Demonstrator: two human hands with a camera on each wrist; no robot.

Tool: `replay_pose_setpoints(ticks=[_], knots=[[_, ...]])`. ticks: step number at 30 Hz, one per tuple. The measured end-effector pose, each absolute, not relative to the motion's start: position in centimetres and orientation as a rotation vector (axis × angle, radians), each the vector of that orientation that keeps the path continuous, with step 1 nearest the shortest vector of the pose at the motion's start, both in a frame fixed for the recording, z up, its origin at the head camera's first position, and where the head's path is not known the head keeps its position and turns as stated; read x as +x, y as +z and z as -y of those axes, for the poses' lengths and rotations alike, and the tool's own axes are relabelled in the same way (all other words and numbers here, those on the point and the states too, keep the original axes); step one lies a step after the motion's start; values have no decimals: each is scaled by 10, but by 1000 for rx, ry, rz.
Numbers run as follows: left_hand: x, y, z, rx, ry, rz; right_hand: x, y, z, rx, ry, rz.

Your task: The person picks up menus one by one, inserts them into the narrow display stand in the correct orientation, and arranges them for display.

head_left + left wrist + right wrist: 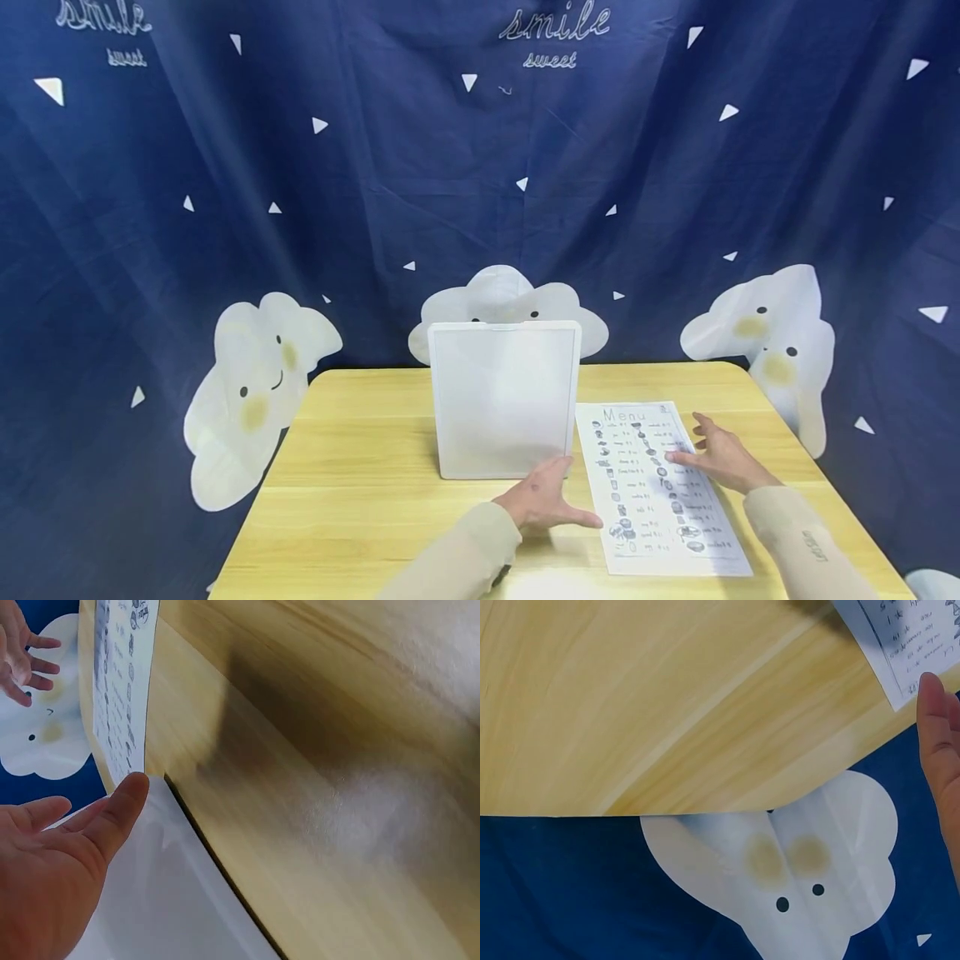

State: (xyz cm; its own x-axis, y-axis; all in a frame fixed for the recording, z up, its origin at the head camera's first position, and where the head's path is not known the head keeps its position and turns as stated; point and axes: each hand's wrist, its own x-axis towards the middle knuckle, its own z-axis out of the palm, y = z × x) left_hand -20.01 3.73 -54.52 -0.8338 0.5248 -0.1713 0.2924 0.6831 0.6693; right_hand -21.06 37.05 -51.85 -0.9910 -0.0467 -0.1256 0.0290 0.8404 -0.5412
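The menu sheet [652, 500] lay flat on the right half of your tabletop [345, 450], its "Menu" heading at the far end and two columns of small pictures with written entries running down towards you; most of the writing was too small to read. Just beside it, to the left, the white panel [502, 400] stood upright in its thin pale rim, its broad face turned to you. Your left hand [538, 500] was spread wide in front of the panel's lower right corner, the thumb reaching towards the sheet's left edge; it had hold of nothing, and whether the fingers touched the panel you could not tell. Your right hand [727, 457] was spread too, gripping nothing, over the sheet's right edge with the thumb above the printed part; contact with the paper could not be made out. Pale sleeves [461, 550] covered both your forearms, the right one bearing small dark lettering. Beyond the wood-grained tabletop hung a dark blue curtain [420, 183] with white triangles, "smile sweet" lettering along the top and white clouds [258, 400] with yellow cheeks, the middle one partly hidden behind the panel.
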Motion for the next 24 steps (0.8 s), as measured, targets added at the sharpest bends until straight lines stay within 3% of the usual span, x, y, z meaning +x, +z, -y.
replay_pose_setpoints(ticks=[24], knots=[[-192,-553,-60,464,1178,-2410,-209,-537,-377,-43,-908,-2927]])
